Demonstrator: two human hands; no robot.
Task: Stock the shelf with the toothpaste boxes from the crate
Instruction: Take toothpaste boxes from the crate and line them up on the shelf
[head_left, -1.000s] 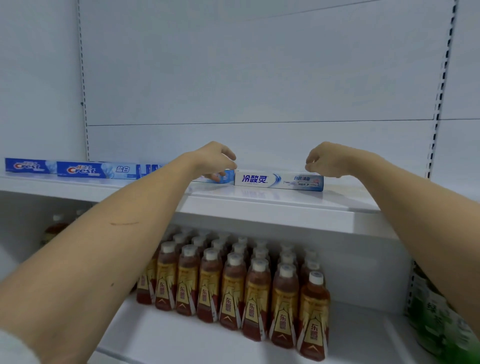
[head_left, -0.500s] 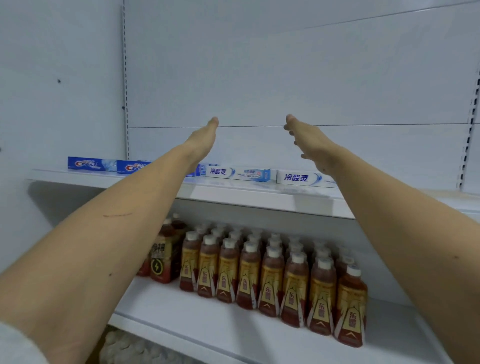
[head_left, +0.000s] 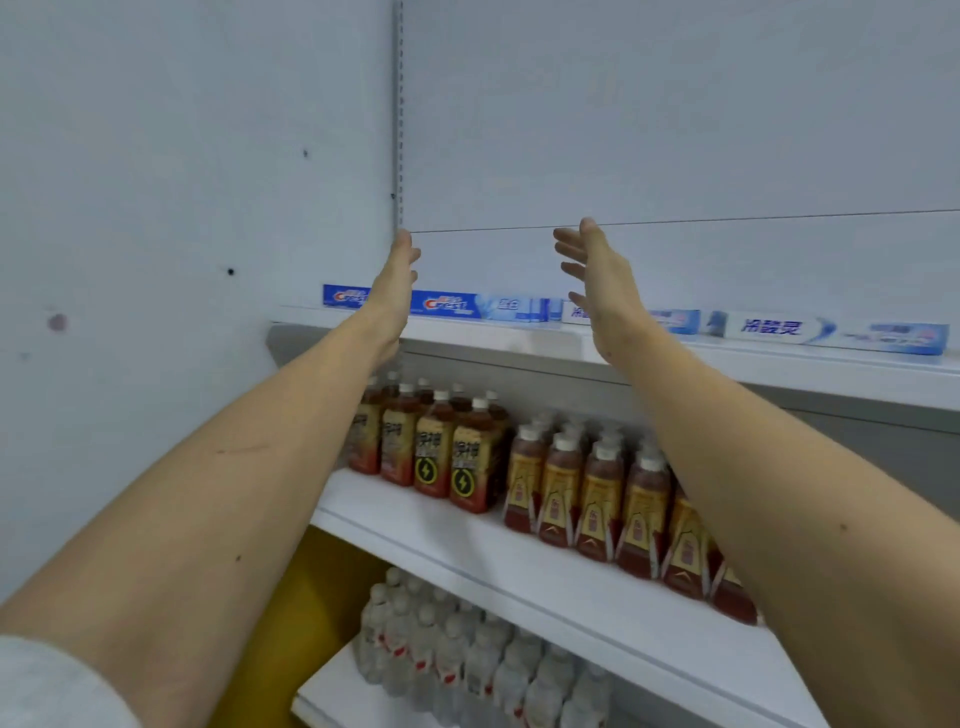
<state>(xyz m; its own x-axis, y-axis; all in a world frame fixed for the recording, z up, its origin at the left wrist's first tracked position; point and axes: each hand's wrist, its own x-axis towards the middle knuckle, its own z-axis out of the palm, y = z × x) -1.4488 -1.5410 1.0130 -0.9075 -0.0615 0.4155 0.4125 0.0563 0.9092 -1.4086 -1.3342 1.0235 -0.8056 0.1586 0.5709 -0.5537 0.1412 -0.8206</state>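
Observation:
A row of toothpaste boxes lies end to end on the top white shelf (head_left: 779, 371). Two blue Crest boxes (head_left: 452, 305) are at the left, and two white-and-blue boxes with Chinese lettering (head_left: 831, 335) are at the right. My left hand (head_left: 395, 283) is raised in front of the Crest boxes with fingers straight, holding nothing. My right hand (head_left: 597, 280) is raised beside it, fingers spread and empty, covering part of one white-and-blue box. No crate is in view.
Brown drink bottles (head_left: 582, 493) fill the middle shelf (head_left: 467, 540), with darker yellow-labelled bottles (head_left: 431, 447) at their left. Clear water bottles (head_left: 467, 665) stand on the lowest shelf. A grey wall panel is at the left.
Both hands let go of the white-and-blue box and lifted off the shelf with fingers straightened. My view swung left, so the boxes now sit further right.

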